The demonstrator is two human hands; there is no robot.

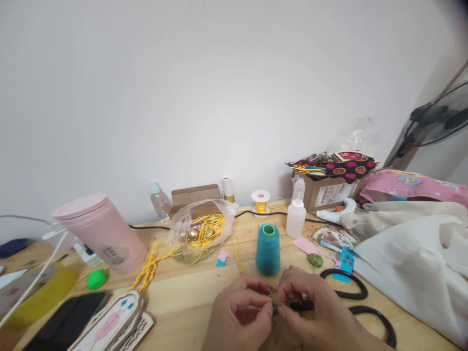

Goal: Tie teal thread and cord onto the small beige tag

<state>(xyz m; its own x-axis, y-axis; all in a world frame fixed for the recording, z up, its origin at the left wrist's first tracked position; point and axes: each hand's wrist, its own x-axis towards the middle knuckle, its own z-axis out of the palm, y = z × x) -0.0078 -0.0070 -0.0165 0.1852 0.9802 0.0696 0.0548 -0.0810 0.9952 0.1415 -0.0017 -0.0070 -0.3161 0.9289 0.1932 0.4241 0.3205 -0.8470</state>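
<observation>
As left hand [244,309] and right hand [316,304] pinch one thread bundle [274,295], one teal spool [268,252] beyond.

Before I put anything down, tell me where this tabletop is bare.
Widest bare patch: between the wooden tags and the left hand. A narrower one separates the yellow strand from the teal spool. Crowded: the right side, around the black scissor handles and white cloth.
</observation>
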